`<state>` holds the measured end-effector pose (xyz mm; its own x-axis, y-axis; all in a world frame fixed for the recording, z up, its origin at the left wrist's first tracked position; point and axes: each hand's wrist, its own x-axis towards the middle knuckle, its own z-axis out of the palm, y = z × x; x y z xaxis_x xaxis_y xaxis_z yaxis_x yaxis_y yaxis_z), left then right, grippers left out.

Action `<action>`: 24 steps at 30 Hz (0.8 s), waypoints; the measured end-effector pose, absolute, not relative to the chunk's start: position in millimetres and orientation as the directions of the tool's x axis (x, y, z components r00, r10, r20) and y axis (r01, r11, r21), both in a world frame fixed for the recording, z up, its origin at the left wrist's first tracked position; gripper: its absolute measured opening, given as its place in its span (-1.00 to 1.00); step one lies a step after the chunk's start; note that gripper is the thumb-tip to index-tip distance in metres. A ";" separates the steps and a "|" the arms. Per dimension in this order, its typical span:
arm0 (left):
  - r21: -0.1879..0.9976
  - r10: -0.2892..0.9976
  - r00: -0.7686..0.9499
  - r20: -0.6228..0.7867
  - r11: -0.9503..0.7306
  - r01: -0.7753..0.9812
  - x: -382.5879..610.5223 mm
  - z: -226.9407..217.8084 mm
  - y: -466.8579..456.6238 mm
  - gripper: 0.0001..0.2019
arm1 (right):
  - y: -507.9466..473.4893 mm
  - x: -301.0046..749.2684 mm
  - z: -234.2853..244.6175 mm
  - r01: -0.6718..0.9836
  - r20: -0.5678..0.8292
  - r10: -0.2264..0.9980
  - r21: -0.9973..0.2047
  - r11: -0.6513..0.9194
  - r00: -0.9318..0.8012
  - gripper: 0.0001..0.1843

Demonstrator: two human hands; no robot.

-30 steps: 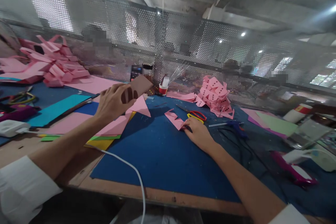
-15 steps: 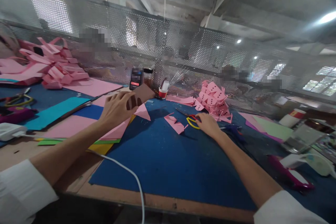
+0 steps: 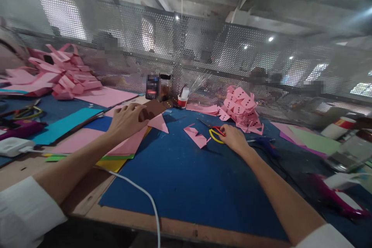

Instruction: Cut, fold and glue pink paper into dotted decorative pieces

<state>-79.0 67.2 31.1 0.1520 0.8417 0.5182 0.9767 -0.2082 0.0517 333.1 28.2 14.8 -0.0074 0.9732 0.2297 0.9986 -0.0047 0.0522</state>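
My left hand [image 3: 128, 119] is closed around the near end of a flat brown card [image 3: 158, 107], raised above stacked coloured paper at the left. Yellowish dots show near the card's far end. My right hand [image 3: 235, 138] has its fingers closed at the handles of a pair of scissors [image 3: 215, 135], red and yellow, lying on the blue mat [image 3: 186, 186]. The blades point away to the left. Just left of the scissors lies a folded, cut piece of pink paper [image 3: 197, 136]. Behind my right hand rises a pile of pink pieces with dark dots [image 3: 241, 106].
A heap of pink paper strips [image 3: 68, 75] lies at the far left. A phone [image 3: 152, 86] and a paper cup [image 3: 183, 99] stand by the perforated metal screen [image 3: 165, 42]. A white cable [image 3: 139, 189] crosses the front edge. A glue gun [image 3: 266, 145] lies at the right.
The brown card in my left hand has tipped lower and flatter, with more of its far end showing. My right hand stays at the scissors. The view has shifted slightly.
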 end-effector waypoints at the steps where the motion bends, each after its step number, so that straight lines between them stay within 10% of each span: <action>1: 0.061 0.830 0.153 0.536 -0.219 0.974 -76.9 32.4 65.5 -0.49 | 26.4 331.7 16.7 0.999 0.223 0.975 0.046 -0.011 0.000 -0.70; 14: 0.104 0.645 0.196 0.738 -0.397 0.912 -58.7 48.6 39.8 -0.52 | 21.6 331.6 23.0 0.987 0.148 0.980 -0.111 -0.115 0.130 -0.52; 24: 0.064 0.475 0.261 0.840 -0.565 0.822 -40.5 60.6 23.0 -0.51 | -1.0 323.3 68.8 0.820 0.373 0.908 -0.569 0.060 0.193 -0.63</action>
<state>-40.5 23.0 60.6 0.2611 0.4751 0.8403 0.8224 -0.5652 0.0640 323.3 -1.0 68.8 0.1927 0.9076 0.3729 0.8201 0.0597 -0.5691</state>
